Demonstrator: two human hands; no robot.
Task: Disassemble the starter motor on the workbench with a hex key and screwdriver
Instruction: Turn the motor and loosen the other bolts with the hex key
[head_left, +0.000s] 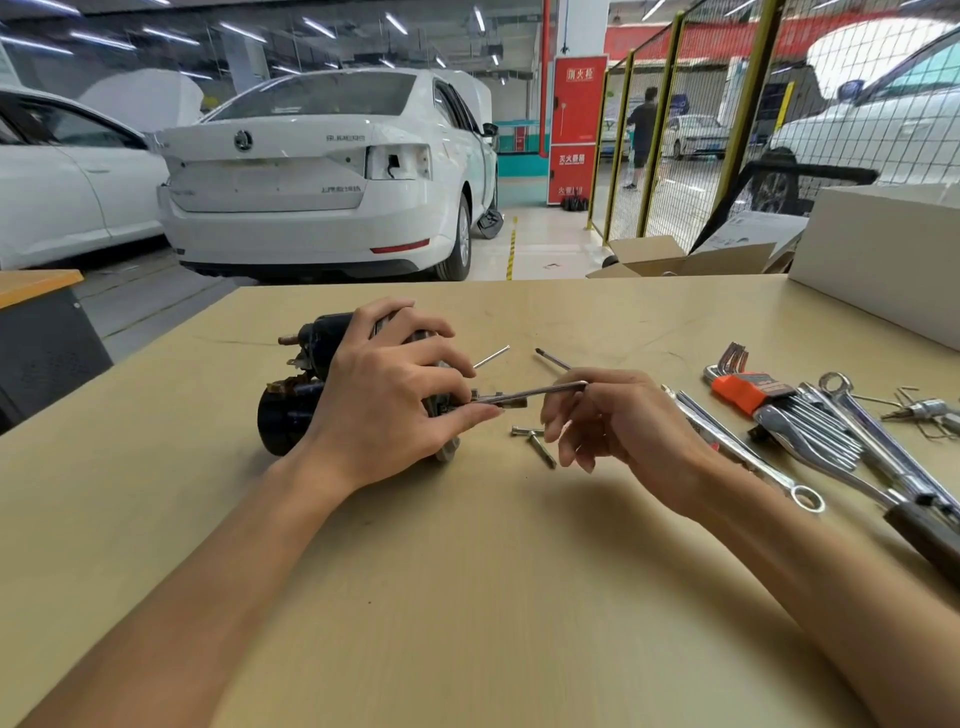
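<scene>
The black starter motor (291, 415) lies on its side on the tan workbench (467, 597), left of centre. My left hand (384, 400) is clamped over its right half, thumb and fingers around the end housing. A silver hex key (540, 388) points into that end, and my right hand (618, 421) pinches its bent outer end between thumb and forefinger. Two loose bolts (535, 441) lie on the bench just below the key. A long thin bolt (491, 357) sticks out past my left fingers. A screwdriver shaft tip (551, 358) shows behind my right hand.
To the right lie an orange-holdered hex key set (743, 387), several chrome spanners (810, 436) and a socket bit (930, 408). A white box (878, 249) stands at the back right corner. White cars and a mesh fence are beyond the bench.
</scene>
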